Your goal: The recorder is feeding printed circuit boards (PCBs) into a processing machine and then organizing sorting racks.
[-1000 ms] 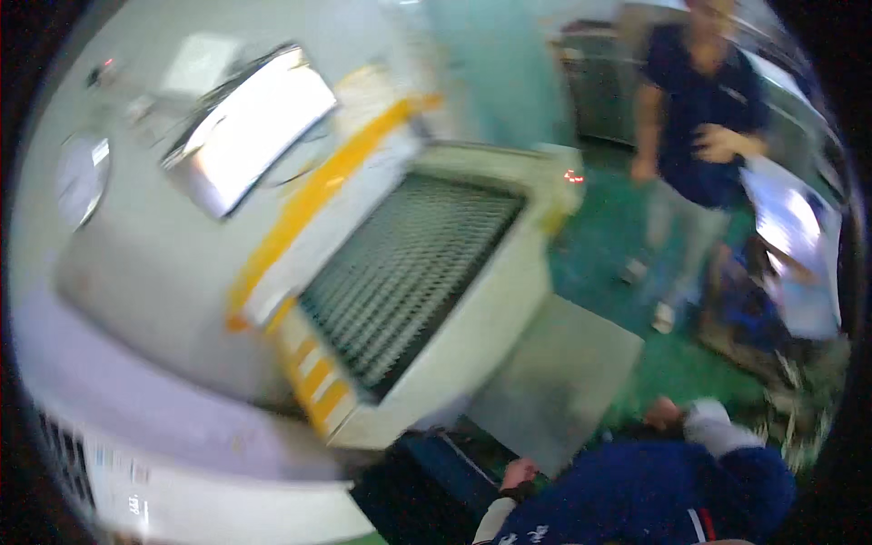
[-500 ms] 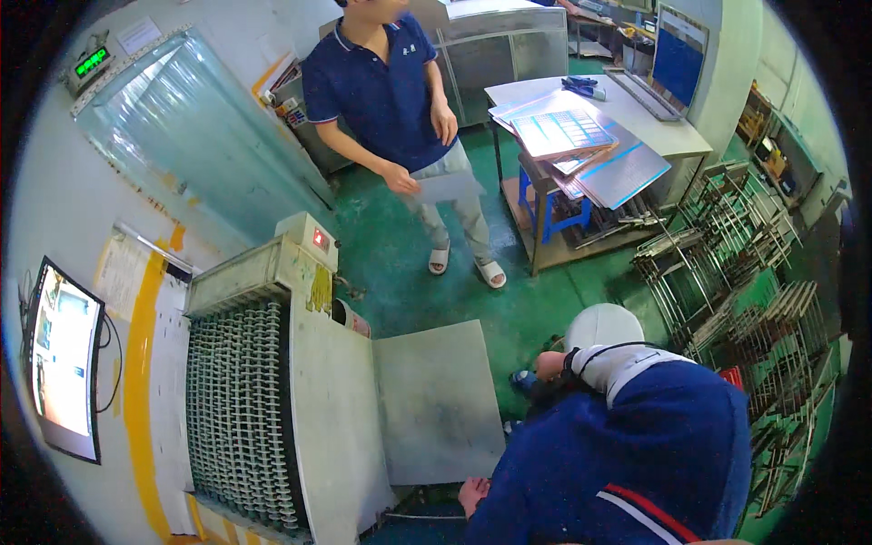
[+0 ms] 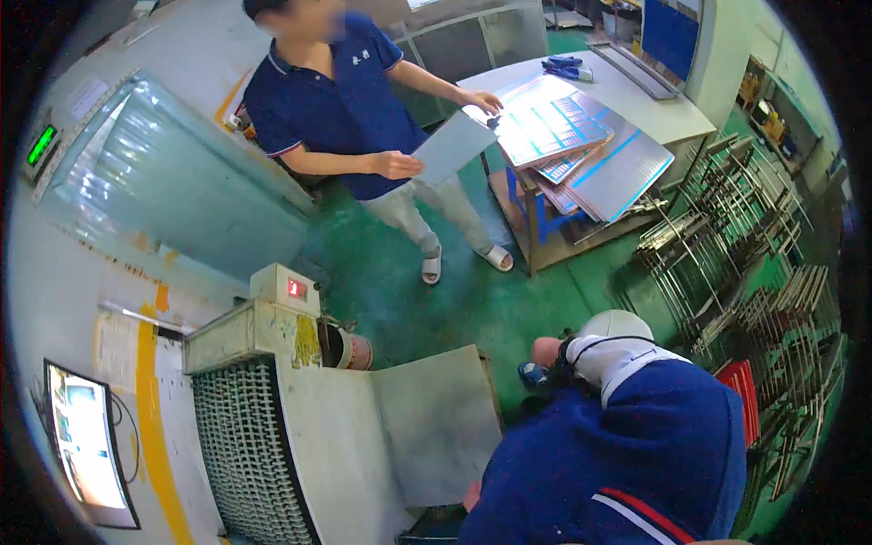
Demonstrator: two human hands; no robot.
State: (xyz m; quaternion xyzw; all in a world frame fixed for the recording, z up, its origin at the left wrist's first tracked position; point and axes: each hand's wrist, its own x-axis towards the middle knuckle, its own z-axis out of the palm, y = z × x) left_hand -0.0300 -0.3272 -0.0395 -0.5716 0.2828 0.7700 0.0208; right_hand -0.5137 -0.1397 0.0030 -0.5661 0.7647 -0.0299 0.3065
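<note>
My blue-clad body (image 3: 609, 445) fills the lower right. Past its left side shows a sliver of my left hand (image 3: 471, 495), next to the lower right corner of a grey flat panel (image 3: 438, 427); its fingers are mostly hidden. My right hand (image 3: 547, 351), with a black band at the wrist and a pale sleeve, is farther forward, above a small dark blue and white item (image 3: 532, 373) that I cannot make out. The fingers of this hand are turned away. A co-worker (image 3: 336, 91) holds a thin grey sheet (image 3: 457, 147) beside a stack of printed sheets (image 3: 556, 125).
A machine with rows of small rollers (image 3: 250, 445) stands at the left, near a wall screen (image 3: 94, 436). A white table (image 3: 636, 100) bears the stack. Metal racks (image 3: 727, 209) and a red item (image 3: 740, 400) are at the right, a bucket (image 3: 352, 350) behind the panel.
The co-worker has raised the grey sheet and brought one hand to the stack on the table. My view has shifted a little. Less of my left hand shows, and more of the red item.
</note>
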